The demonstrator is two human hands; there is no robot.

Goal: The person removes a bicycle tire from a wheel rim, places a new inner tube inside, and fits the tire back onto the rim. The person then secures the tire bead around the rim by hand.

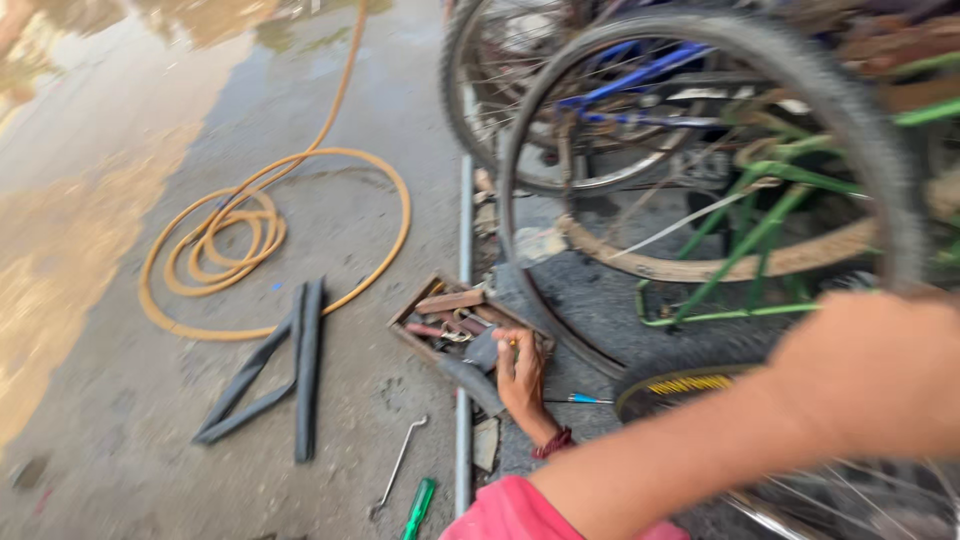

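Seen from the head camera, a person's left hand [521,375] reaches into a shallow wooden tool tray [432,300] on the wet concrete ground [120,400], fingers curled among the tools, on which one cannot be told. The right hand [880,370], blurred, grips the black tyre of a bicycle wheel [850,120], which stands upright, off any frame. A coiled orange hose [215,235], black rubber strips [300,370], a bent wrench [398,465] and a green-handled screwdriver [419,508] lie untouched. No packages, labels or signs are legible.
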